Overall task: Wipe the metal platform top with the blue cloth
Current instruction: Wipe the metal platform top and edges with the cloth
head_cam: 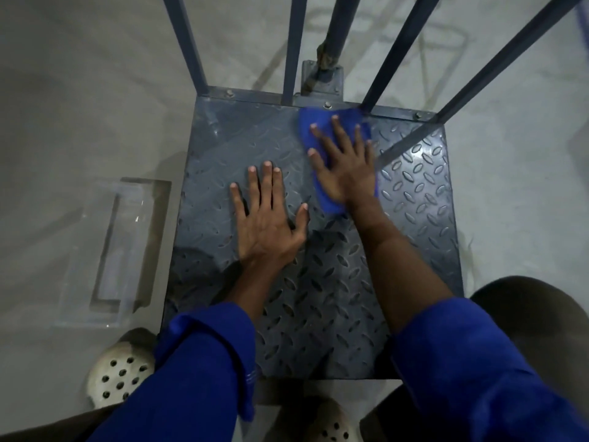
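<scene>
A dark metal platform [414, 224] with a raised diamond tread fills the middle of the view. The blue cloth [314, 122] lies flat near the platform's far edge, right of centre. My right hand [345, 161] presses down on the cloth with fingers spread. My left hand [269, 218] rests flat on the bare plate in the middle, fingers apart, holding nothing. Both forearms wear blue sleeves.
Several dark metal bars [294, 46] rise from the platform's far edge, two slanting over its right side [497, 65]. A clear plastic holder [111, 250] lies on the grey floor to the left. My pale perforated shoes [118, 371] stand at the platform's near edge.
</scene>
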A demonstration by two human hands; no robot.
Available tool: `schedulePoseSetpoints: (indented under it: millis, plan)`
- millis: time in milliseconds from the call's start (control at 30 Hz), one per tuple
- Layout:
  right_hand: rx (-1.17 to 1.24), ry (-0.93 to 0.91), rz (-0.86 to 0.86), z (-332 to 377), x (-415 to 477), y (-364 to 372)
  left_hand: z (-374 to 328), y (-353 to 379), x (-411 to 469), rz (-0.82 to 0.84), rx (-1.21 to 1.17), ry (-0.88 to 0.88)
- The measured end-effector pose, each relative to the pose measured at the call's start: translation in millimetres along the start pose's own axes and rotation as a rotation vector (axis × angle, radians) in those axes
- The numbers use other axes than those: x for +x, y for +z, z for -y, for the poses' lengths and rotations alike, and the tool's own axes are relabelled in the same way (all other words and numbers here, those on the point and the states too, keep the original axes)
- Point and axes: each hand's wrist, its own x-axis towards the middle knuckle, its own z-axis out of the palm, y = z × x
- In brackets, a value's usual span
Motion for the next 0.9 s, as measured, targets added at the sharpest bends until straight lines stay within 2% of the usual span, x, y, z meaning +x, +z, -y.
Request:
schedulePoseSetpoints:
  millis: [67,100,233,300,400,467,533,600,667,733,800,900]
  plan:
    - [-0.005,-0.093,0.032,-4.3,-24.5,2.1,-4.0,-0.9,1.7,0.003,0.009,0.004]
    - [-0.011,-0.058,0.035,-15.2,-40.2,0.0,-6.7,-1.1,3.3,0.007,0.01,0.007]
    - [0.005,0.286,0.003,-74.1,-51.1,-25.9,-17.8,1.4,10.4,0.005,0.002,0.003]
    - [0.048,0.366,-0.021,-82.7,-21.7,-29.4,-22.2,3.3,12.8,0.003,-0.006,0.025]
    - [0.024,0.261,0.005,-60.5,-1.9,-23.0,-28.4,4.0,14.3,0.008,-0.006,0.067]
    - [-0.01,0.087,0.077,-51.7,-24.6,-17.1,-33.5,3.2,15.1,0.022,0.012,0.084]
    - [-0.028,0.035,0.108,-65.3,-57.2,-18.7,-36.9,3.8,15.7,0.04,0.038,0.101]
    - [-0.015,0.174,0.056,-92.4,-68.2,-27.5,-37.7,5.3,16.3,0.034,0.045,0.109]
    - [0.006,0.338,-0.013,-113.0,-47.3,-37.6,-37.5,6.2,16.2,0.014,0.038,0.111]
    - [0.043,0.414,-0.038,-114.7,-14.7,-37.1,-37.9,6.8,16.6,0.002,0.036,0.113]
    - [0.03,0.334,-0.009,-93.5,-0.4,-32.2,-38.5,5.6,16.3,0.005,0.035,0.109]
    - [-0.007,-0.017,0.087,-69.9,-34.0,-24.3,-40.1,3.2,16.8,0.02,0.058,0.106]
